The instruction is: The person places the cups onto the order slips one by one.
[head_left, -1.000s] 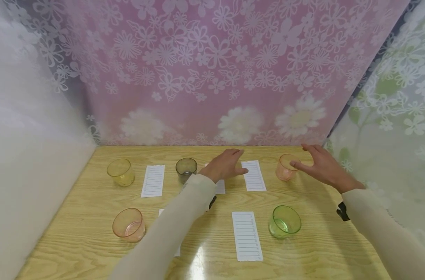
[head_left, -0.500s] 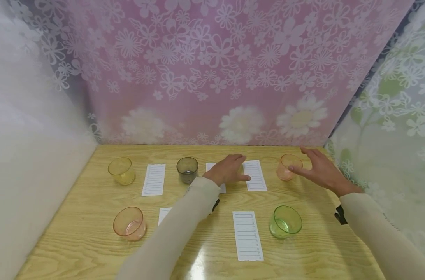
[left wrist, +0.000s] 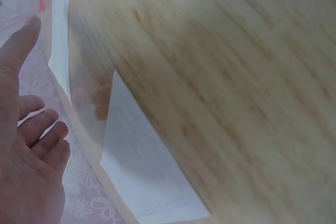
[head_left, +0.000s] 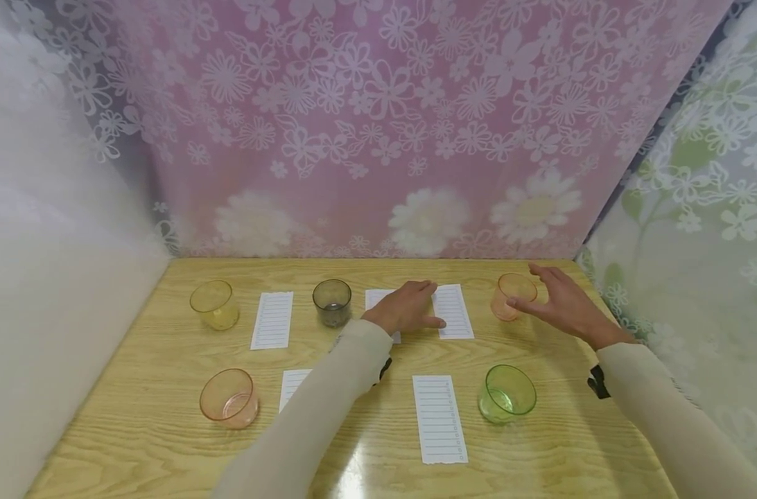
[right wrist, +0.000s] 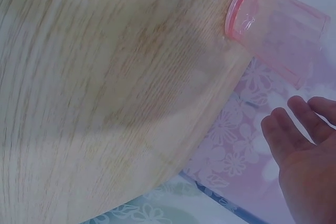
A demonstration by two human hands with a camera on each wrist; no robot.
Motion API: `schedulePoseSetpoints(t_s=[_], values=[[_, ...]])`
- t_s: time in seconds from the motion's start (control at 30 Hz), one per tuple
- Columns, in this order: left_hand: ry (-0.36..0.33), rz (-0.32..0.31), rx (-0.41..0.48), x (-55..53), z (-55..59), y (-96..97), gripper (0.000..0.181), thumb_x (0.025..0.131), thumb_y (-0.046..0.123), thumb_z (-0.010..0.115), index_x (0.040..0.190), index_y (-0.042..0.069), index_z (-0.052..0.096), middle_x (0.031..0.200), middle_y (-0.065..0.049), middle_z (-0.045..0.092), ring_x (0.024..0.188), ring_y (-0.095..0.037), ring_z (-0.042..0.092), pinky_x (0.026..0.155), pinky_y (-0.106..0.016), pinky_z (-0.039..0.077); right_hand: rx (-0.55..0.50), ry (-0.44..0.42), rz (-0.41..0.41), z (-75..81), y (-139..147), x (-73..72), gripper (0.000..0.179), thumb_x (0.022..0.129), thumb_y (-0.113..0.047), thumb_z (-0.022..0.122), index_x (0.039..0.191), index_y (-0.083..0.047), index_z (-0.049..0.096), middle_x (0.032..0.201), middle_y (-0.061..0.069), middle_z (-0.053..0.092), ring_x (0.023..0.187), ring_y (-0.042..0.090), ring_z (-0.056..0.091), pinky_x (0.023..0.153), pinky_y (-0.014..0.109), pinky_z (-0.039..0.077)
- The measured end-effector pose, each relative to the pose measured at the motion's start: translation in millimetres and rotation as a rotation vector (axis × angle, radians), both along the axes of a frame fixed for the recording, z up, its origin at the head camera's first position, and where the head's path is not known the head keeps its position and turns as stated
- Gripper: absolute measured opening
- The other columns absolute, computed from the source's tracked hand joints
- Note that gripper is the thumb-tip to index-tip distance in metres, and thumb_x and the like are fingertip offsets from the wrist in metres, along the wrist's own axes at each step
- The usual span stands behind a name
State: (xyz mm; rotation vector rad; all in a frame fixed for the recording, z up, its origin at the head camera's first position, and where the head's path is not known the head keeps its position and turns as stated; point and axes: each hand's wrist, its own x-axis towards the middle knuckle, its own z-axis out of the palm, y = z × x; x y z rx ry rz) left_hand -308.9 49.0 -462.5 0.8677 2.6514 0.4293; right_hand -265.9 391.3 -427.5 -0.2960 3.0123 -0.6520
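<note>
In the head view my left hand (head_left: 406, 308) hovers over two white lined paper slips, a partly covered slip (head_left: 381, 298) and one to its right (head_left: 455, 312). Its fingers are spread and relaxed, and it holds nothing. My right hand (head_left: 566, 305) is held beside the pinkish-orange cup (head_left: 503, 306) at the back right. Its thumb overlaps the cup in the head view. The right wrist view shows a gap between the fingers (right wrist: 283, 129) and the clear pink cup (right wrist: 278, 32). Fingers of the left hand (left wrist: 26, 156) are loosely bent in its wrist view.
A grey cup (head_left: 333, 305) and a yellow cup (head_left: 219, 308) stand at the back, with a paper slip (head_left: 272, 320) between them. Nearer are a pink cup (head_left: 231, 402), a green cup (head_left: 507, 398), a slip (head_left: 439, 419) and another slip (head_left: 293, 381) partly under the left sleeve.
My right hand has shifted slightly left, closer over the pinkish-orange cup. The left hand has come slightly nearer. The cups and slips stay put.
</note>
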Motion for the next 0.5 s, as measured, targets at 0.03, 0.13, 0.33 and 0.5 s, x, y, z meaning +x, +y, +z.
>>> schedulePoseSetpoints(t_s=[0.03,0.13,0.33,0.5], values=[[0.002,-0.001,-0.001,-0.3,-1.2,0.5,0.094,0.105,0.062,0.063,0.176,0.018,0.021,0.183,-0.003,0.021,0.169,-0.024,0.023,0.134,-0.045,0.033,0.001,-0.001,-0.001,-1.0,0,-0.6,0.105,0.101,-0.062,0.071,0.172,0.0,0.025,0.17,0.035,0.033,0.154,0.06,0.032,0.116,0.082,0.034],[0.014,-0.009,0.002,-0.5,-3.7,1.8,0.095,0.105,0.063,0.063,0.176,0.017,0.021,0.183,-0.004,0.021,0.169,-0.025,0.024,0.134,-0.045,0.034,0.001,-0.004,-0.006,-3.8,0,-1.9,0.105,0.101,-0.063,0.071,0.172,0.001,0.025,0.17,0.035,0.034,0.153,0.06,0.034,0.115,0.081,0.035],[0.006,-0.011,0.032,0.1,-8.4,4.7,0.095,0.105,0.06,0.066,0.176,0.016,0.021,0.183,-0.004,0.02,0.169,-0.024,0.022,0.135,-0.045,0.032,-0.03,-0.012,-0.008,-7.5,-1,-2.7,0.106,0.1,-0.063,0.071,0.171,0.001,0.026,0.17,0.033,0.036,0.153,0.058,0.036,0.115,0.08,0.037],[-0.005,-0.001,0.043,0.7,-12.6,5.8,0.093,0.105,0.057,0.067,0.176,0.016,0.021,0.184,-0.004,0.02,0.17,-0.024,0.021,0.136,-0.045,0.031,-0.044,-0.012,-0.002,-9.3,-4,-2.0,0.107,0.1,-0.062,0.072,0.171,0.004,0.026,0.167,0.034,0.04,0.153,0.058,0.036,0.116,0.08,0.036]])
